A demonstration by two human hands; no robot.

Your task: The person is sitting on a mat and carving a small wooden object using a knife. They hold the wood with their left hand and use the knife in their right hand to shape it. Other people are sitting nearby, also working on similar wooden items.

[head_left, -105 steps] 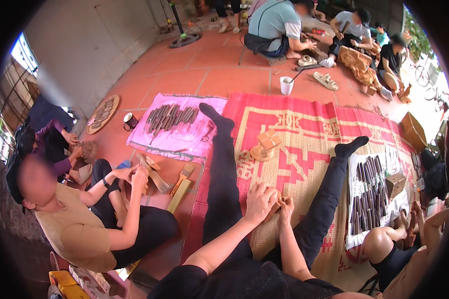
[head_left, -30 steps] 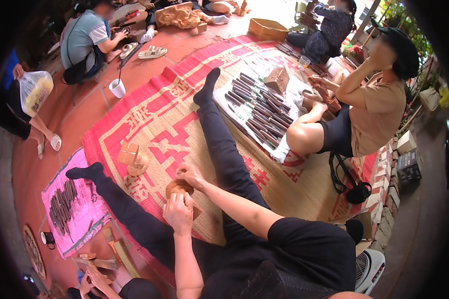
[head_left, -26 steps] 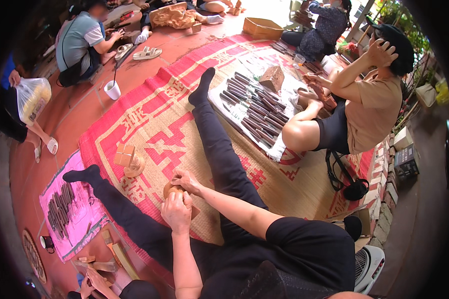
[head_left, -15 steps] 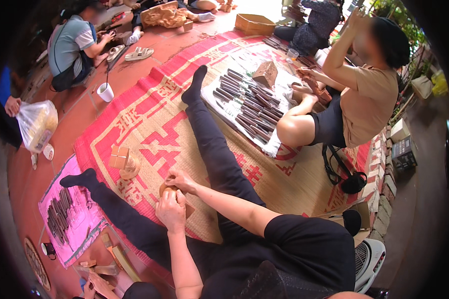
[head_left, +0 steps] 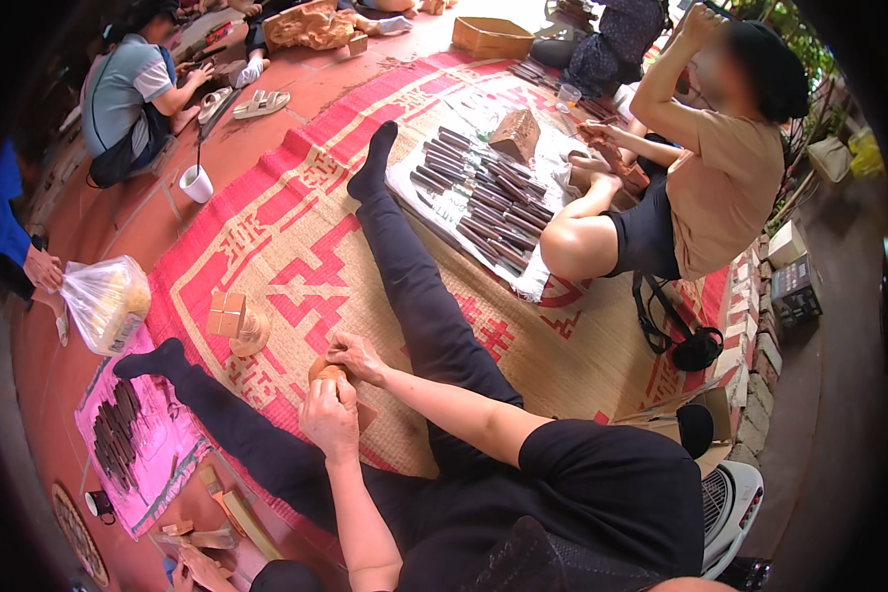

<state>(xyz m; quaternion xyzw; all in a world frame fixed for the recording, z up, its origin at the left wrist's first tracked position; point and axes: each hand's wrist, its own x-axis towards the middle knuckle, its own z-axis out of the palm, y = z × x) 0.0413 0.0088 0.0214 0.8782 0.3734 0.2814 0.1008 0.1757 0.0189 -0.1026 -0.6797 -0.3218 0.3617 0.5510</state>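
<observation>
Between my outstretched legs, both hands close on a small rounded piece of brown wood (head_left: 323, 370). My left hand (head_left: 330, 418) grips it from the near side, its fingers curled. At the far side my right hand (head_left: 357, 356) has bent fingers pressed against the piece. The hands cover most of it, and whether a tool is among the fingers cannot be made out. A flat brown piece (head_left: 366, 416) shows beside my left hand. Farther left on the mat stand a squarish wooden block (head_left: 227, 314) and a round wooden piece (head_left: 253, 333).
Rows of dark-handled carving tools (head_left: 488, 202) lie on a white cloth, more on a pink cloth (head_left: 173, 449). A person (head_left: 725, 187) sits at the right with an arm raised. Someone's hand (head_left: 42, 268) at the left holds a plastic bag (head_left: 109, 301). A white cup (head_left: 196, 184) stands beyond the mat.
The plastic bag and the hand holding it have come to the right and lower, beside the pink cloth. My hands stay closed around the wood. The whole view has shifted slightly.
</observation>
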